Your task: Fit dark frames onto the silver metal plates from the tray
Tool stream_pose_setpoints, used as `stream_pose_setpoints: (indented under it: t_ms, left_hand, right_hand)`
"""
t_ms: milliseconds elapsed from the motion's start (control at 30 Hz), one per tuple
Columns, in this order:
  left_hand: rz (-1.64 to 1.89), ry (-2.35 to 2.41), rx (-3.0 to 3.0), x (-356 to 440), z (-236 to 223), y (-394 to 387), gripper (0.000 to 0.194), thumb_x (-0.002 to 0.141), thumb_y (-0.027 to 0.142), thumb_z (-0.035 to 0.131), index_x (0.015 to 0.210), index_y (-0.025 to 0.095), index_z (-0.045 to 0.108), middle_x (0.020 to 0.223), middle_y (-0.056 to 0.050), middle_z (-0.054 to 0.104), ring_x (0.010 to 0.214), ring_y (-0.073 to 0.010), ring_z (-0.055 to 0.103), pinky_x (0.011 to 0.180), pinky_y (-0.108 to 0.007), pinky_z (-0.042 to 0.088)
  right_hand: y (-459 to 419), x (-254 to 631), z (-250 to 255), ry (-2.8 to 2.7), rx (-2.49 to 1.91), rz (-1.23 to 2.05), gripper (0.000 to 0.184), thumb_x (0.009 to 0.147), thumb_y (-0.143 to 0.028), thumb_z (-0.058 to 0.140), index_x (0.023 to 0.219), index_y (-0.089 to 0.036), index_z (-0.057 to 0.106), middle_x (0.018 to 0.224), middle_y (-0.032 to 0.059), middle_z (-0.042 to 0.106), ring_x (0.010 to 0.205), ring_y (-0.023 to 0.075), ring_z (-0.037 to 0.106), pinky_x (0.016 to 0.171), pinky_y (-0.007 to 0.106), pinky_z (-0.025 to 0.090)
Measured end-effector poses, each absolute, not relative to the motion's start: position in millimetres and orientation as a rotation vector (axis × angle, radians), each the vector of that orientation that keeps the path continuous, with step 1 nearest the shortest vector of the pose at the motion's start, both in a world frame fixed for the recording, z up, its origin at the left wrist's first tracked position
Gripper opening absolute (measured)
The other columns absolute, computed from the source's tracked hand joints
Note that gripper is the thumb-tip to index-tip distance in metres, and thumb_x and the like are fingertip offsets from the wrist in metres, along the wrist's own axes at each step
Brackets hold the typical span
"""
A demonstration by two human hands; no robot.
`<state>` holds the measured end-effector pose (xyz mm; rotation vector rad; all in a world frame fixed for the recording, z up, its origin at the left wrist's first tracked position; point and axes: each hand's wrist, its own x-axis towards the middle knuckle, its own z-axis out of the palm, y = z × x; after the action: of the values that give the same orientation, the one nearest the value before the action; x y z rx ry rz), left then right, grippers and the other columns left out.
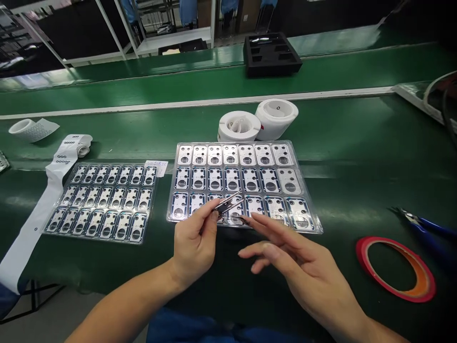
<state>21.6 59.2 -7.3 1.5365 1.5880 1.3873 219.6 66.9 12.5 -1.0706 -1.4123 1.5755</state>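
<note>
My left hand [194,243] is closed on a pair of metal tweezers [228,204], their tips pointing right over the front row of a clear tray [314,224]. That tray holds rows of small metal camera-frame parts. My right hand [303,267] is beside it with fingers stretched out, and its forefinger tip meets the tweezer tips at a small dark bit I cannot make out. A second clear tray [53,228] of the same parts lies to the left.
Two white rolls [276,116] stand behind the near tray. A white label strip [43,200] runs down the left. Red tape ring [396,269] and blue-handled cutters [424,224] lie at the right. A black tray [271,55] sits on the far green belt.
</note>
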Motion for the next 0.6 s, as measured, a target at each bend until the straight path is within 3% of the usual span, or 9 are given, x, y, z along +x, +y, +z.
stream_pose_setpoints:
  t_ms: [67,133,233,300,467,600]
  left_hand:
    - [1.458,1.588,1.43,24,-7,61,0.032,0.094,0.018,0.058,0.122,0.028,0.069,0.105,0.001,0.077,0.087,-0.0099,0.074,0.084,-0.017,0.059]
    - [1.477,1.552,1.261,25,-6,64,0.028,0.093,0.023,0.061,0.12,0.026,0.07,0.107,0.0,0.077,0.09,-0.0107,0.074,0.088,-0.019,0.06]
    - [1.407,1.371,0.912,26,-1,70,0.027,0.09,0.032,0.066,0.114,0.022,0.073,0.105,-0.002,0.076,0.09,-0.0126,0.073,0.086,-0.024,0.063]
    - [1.335,1.231,0.718,25,3,73,0.029,0.086,0.035,0.07,0.112,0.02,0.073,0.101,-0.003,0.076,0.091,-0.0137,0.072,0.083,-0.026,0.064]
    - [1.208,1.102,0.571,26,8,72,0.033,0.079,0.033,0.078,0.108,0.019,0.074,0.072,0.003,0.07,0.076,-0.0096,0.068,0.076,-0.026,0.066]
    - [1.139,1.103,0.585,26,11,71,0.032,0.078,0.034,0.079,0.105,0.017,0.075,0.073,0.001,0.072,0.075,-0.0095,0.068,0.073,-0.024,0.066]
  right_hand:
    - [62,219,13,-1.472,-1.01,1.516,0.044,0.098,-0.029,0.06,0.141,-0.039,0.054,0.141,0.0075,0.058,0.087,0.0191,0.074,0.071,0.027,0.064]
    - [60,218,13,-1.523,-0.986,1.389,0.05,0.097,-0.027,0.062,0.144,-0.037,0.051,0.143,0.0082,0.055,0.094,0.02,0.073,0.075,0.026,0.064]
    - [64,217,12,-1.555,-1.036,1.216,0.038,0.097,-0.023,0.061,0.134,-0.032,0.06,0.108,0.0048,0.073,0.081,0.0148,0.072,0.077,0.022,0.061]
    - [70,216,10,-1.544,-1.092,1.159,0.025,0.098,-0.022,0.06,0.12,-0.03,0.066,0.086,0.0002,0.072,0.07,0.0113,0.069,0.07,0.018,0.059]
    - [81,215,3,-1.509,-1.181,1.05,0.009,0.097,-0.024,0.06,0.104,-0.026,0.067,0.073,-0.0028,0.065,0.063,0.0088,0.063,0.062,0.014,0.055]
    - [83,214,2,-1.506,-1.166,1.062,0.011,0.1,-0.025,0.056,0.106,-0.026,0.066,0.073,-0.0028,0.065,0.062,0.0091,0.062,0.059,0.015,0.055]
